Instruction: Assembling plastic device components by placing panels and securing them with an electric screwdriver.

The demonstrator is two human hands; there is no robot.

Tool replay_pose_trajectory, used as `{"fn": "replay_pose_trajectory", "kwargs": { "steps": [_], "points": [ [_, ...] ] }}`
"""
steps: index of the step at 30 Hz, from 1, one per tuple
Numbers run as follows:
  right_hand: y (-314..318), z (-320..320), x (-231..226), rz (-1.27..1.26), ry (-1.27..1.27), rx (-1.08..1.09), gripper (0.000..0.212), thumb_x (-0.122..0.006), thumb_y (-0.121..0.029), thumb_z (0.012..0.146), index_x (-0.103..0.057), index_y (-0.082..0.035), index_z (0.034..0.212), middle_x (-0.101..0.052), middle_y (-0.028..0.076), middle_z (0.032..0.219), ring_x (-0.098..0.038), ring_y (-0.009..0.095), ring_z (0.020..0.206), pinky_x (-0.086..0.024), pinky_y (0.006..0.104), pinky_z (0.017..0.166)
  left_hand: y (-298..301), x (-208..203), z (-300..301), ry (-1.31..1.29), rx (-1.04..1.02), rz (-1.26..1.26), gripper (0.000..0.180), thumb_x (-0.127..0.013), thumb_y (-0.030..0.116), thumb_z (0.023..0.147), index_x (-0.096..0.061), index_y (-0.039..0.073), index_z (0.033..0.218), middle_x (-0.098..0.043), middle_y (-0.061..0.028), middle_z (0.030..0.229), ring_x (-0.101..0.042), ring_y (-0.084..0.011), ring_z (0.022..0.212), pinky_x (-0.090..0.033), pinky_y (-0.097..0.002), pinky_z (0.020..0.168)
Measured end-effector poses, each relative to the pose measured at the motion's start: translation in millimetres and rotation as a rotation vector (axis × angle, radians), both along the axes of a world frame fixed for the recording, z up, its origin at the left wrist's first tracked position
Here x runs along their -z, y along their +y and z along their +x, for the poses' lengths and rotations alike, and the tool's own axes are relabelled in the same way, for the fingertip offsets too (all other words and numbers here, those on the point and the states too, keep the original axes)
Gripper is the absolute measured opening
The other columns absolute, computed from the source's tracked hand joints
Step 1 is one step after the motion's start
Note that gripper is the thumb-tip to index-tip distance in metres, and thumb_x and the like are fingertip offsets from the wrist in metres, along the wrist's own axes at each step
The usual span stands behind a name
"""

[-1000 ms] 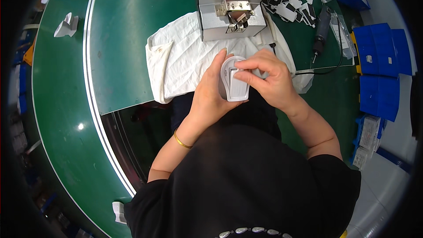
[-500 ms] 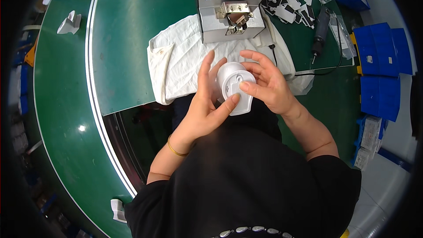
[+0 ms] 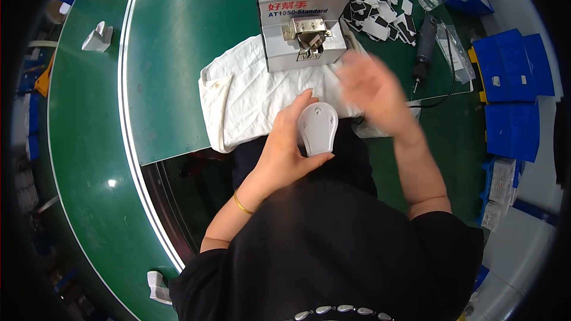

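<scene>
My left hand (image 3: 287, 145) is closed around a white plastic housing (image 3: 319, 128), thumb along its lower end and fingers along its left side. The housing is rounded at the top and narrows downward, with its recessed, open face turned up and small holes near the rounded end. My right hand (image 3: 372, 86) is smeared by motion above the right part of a white cloth (image 3: 253, 95), apart from the housing. Its fingers are too blurred to show whether they hold anything. The nearest thing to it is a grey bench machine (image 3: 276, 41) with a metal fitting on its front.
Loose black and white flat pieces (image 3: 380, 15) lie behind on the right, near an electric screwdriver (image 3: 424, 53) with a black cable. Blue bins (image 3: 505, 65) stand at the right. More white housings (image 3: 99, 37) rest on the green conveyor belt (image 3: 83, 142) at left.
My right hand has left the housing and moved up and right toward the machine. My left hand keeps the housing, whose recessed face now shows instead of its flat plate side.
</scene>
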State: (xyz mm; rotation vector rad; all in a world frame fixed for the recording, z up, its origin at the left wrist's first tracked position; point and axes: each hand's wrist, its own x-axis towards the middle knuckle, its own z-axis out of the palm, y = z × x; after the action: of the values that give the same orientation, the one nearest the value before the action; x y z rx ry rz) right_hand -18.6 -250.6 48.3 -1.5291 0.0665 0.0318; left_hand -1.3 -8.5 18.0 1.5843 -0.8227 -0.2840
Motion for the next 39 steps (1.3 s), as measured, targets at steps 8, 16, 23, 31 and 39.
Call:
{"fn": "replay_pose_trajectory", "kwargs": {
  "steps": [8,16,23,31,39],
  "points": [
    [-238,45,36,-1.175,0.408,0.849,0.075,-0.078,-0.039,0.079,-0.052,0.007,0.132,-0.066,0.022,0.115,-0.067,0.032,0.106,-0.053,0.0403,0.088,-3,4,3,-0.108,-0.135,0.023,0.112,-0.091,0.011,0.06,-0.027,0.004,0.152,-0.05,-0.0159,0.144,-0.045,-0.0392,0.131,-0.037,-0.0455,0.111],
    [-158,42,-20,0.476,-0.257,0.303,0.048,-0.061,-0.007,0.086,-0.049,0.0,0.132,-0.06,0.018,0.116,-0.062,0.028,0.099,-0.054,0.0414,0.094,3,2,7,-0.284,-0.15,0.078,0.1,-0.093,0.013,0.057,-0.042,0.005,0.144,-0.048,-0.0182,0.143,-0.044,-0.0393,0.133,-0.041,-0.0476,0.108],
    [-11,82,-107,0.309,-0.698,-0.015,0.064,-0.059,0.007,0.086,-0.038,-0.009,0.144,-0.06,0.015,0.112,-0.064,0.028,0.101,-0.05,0.048,0.097,-1,8,4,-0.223,-0.23,0.036,0.102,-0.094,0.012,0.058,-0.041,0.005,0.145,-0.047,-0.0198,0.144,-0.05,-0.0389,0.129,-0.043,-0.0447,0.106],
    [26,94,-133,-0.21,-0.527,-0.18,0.083,-0.071,-0.003,0.082,-0.026,0.0,0.152,-0.061,0.013,0.111,-0.065,0.025,0.104,-0.051,0.0398,0.096,2,6,2,-0.244,-0.22,0.102,0.085,-0.092,0.016,0.061,-0.056,0.013,0.137,-0.046,-0.0239,0.143,-0.051,-0.0429,0.125,-0.047,-0.0457,0.101],
    [57,109,-126,-0.079,-0.588,0.018,0.037,-0.068,0.003,0.085,-0.057,0.002,0.12,-0.07,0.01,0.091,-0.069,0.017,0.082,-0.055,0.0303,0.079,0,9,5,-0.306,-0.243,0.131,0.072,-0.093,0.015,0.059,-0.068,0.02,0.127,-0.048,-0.0229,0.141,-0.054,-0.0405,0.122,-0.049,-0.0421,0.098]
  ]
}}
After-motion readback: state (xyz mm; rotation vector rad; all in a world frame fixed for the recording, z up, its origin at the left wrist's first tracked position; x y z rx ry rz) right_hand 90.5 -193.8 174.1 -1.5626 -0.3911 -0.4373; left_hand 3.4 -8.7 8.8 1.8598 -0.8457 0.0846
